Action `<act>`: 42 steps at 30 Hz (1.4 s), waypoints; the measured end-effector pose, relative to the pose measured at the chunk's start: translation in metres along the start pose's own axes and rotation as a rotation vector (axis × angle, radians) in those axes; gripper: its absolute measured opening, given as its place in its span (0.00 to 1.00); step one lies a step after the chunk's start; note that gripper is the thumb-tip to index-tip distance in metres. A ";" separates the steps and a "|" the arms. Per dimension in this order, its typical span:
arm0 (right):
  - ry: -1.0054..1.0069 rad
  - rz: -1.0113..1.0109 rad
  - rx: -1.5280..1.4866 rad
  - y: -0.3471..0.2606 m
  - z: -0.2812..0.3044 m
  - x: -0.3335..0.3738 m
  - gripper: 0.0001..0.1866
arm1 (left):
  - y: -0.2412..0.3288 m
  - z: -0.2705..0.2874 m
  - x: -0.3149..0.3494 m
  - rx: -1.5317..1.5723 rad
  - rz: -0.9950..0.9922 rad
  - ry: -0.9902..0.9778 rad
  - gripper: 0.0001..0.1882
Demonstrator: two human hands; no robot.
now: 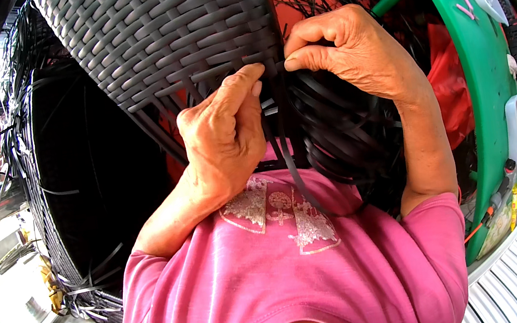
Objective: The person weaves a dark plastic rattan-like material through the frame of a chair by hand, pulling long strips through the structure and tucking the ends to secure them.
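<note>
A black woven wicker panel (168,32) slants across the top of the view, and loose flat strips (201,89) stick out of its lower edge. My left hand (221,130) is closed at that edge, its thumb and index finger pinched on a black plastic strip (277,142) near the panel's lower right corner. Just past the corner, my right hand (352,49) makes a pinch, thumb against index finger; whatever lies between the fingertips is too small to make out. Long strips hang from the corner toward my pink shirt.
A thick coil of black strips (340,130) lies below my right hand. At the right stands a green plastic stool or table (487,73) with white trays, and a yellow cutter (514,208) is beside it. Another dark woven piece (76,180) stands at the left, with loose strips around it.
</note>
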State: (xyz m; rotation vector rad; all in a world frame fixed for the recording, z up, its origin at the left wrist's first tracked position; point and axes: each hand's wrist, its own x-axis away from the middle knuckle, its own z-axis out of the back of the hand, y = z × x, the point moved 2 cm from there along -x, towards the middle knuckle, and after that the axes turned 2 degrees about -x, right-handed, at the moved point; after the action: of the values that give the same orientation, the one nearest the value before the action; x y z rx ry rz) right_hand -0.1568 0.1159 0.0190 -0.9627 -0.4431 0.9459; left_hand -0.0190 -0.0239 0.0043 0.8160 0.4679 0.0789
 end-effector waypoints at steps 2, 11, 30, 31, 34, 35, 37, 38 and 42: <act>0.025 0.028 -0.005 0.001 0.000 0.000 0.09 | -0.007 -0.002 -0.004 -0.175 -0.188 0.066 0.09; 0.395 0.599 0.488 -0.037 -0.014 0.014 0.10 | 0.009 0.033 0.011 -0.128 -0.427 0.067 0.10; 0.059 0.229 0.661 -0.056 -0.061 0.004 0.06 | -0.045 0.016 0.024 0.218 0.204 -0.143 0.09; 0.083 0.262 0.627 -0.054 -0.062 0.006 0.05 | -0.044 0.018 0.024 0.224 0.216 -0.162 0.07; 0.179 0.323 0.693 -0.056 -0.060 0.016 0.08 | -0.032 0.026 0.030 0.055 0.027 0.017 0.05; 0.247 0.393 0.841 -0.070 -0.057 0.019 0.12 | -0.030 0.031 0.033 0.030 -0.009 0.046 0.04; 0.346 0.491 1.025 -0.094 -0.054 0.025 0.17 | -0.025 0.047 0.040 -0.010 -0.083 0.098 0.05; 0.293 0.500 0.930 -0.096 -0.060 0.023 0.18 | -0.021 0.059 0.041 0.029 -0.111 0.017 0.06; 0.071 0.441 0.318 -0.070 -0.081 0.009 0.14 | -0.017 0.071 0.042 0.118 -0.336 0.052 0.10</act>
State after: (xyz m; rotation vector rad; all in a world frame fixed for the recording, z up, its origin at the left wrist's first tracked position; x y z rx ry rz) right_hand -0.0624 0.0674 0.0353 -0.8110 -0.0100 1.3294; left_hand 0.0477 -0.0738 0.0181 0.8416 0.6582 -0.2411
